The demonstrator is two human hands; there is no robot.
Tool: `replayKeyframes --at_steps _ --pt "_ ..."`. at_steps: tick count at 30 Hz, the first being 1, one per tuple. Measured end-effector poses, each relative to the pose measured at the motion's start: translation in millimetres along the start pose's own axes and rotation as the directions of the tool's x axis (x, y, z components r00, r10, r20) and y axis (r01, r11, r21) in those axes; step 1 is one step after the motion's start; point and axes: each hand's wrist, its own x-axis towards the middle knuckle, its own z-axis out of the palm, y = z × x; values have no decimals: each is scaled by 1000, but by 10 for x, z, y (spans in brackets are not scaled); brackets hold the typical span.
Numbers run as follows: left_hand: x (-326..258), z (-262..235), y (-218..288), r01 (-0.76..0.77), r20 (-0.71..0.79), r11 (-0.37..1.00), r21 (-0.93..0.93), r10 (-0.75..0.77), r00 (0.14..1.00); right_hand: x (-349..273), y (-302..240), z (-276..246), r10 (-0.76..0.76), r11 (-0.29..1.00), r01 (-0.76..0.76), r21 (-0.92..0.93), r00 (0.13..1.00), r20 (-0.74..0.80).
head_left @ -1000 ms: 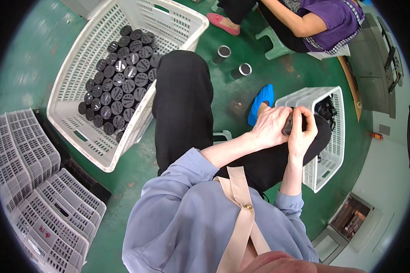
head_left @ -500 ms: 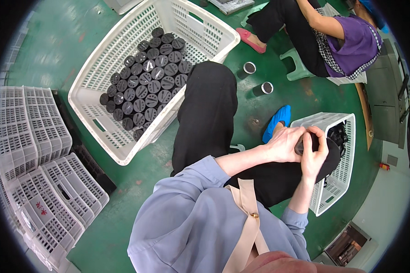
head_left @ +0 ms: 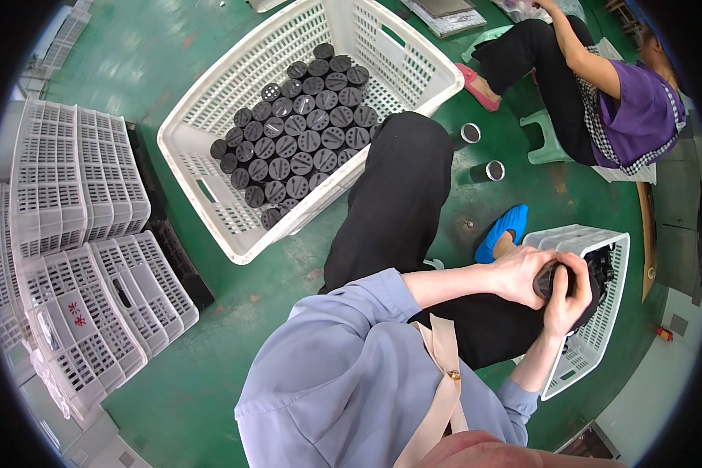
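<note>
Above my right knee both hands grip a dark, round container point(head_left: 546, 281), small enough to be largely hidden by my fingers. My left hand point(head_left: 516, 274) closes round its left side. On the opposite side, the bent fingers and thumb of my right hand point(head_left: 571, 290) wrap its top and edge. Left of my knees a large white perforated crate point(head_left: 249, 240) holds many upright black round containers point(head_left: 295, 125) with slotted lids, packed in rows. Beside my right knee, partly covered by my hands, a smaller white crate point(head_left: 600, 343) contains black pieces point(head_left: 603, 265).
Two short cylinders, one farther point(head_left: 470, 133) and one nearer point(head_left: 491, 171), stand on the green floor point(head_left: 281, 312). Stacked white crates point(head_left: 78, 179) rise at the left. A person in purple point(head_left: 628, 109) sits on a green stool point(head_left: 544, 139) at the far right.
The whole view has shifted, so the scene sits farther right and slightly lower. Both hands still clasp the dark container, with the fingers slightly rearranged on it.
</note>
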Motion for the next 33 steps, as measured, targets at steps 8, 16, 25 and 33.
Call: replayKeyframes --at_steps 8,16,25,33 --pt "-36 68 -21 350 660 744 -570 161 733 -65 -472 -171 -208 969 164 187 945 251" --pt "-141 29 412 149 347 906 -397 -2 938 -155 -488 -174 -15 995 9 96 998 69" --pt "-248 44 328 125 223 930 -345 -48 974 -144 -427 -23 102 994 -104 30 993 60" --pt "-260 -152 508 -13 -17 973 -231 10 1000 212 -478 -68 -151 972 101 212 959 238"
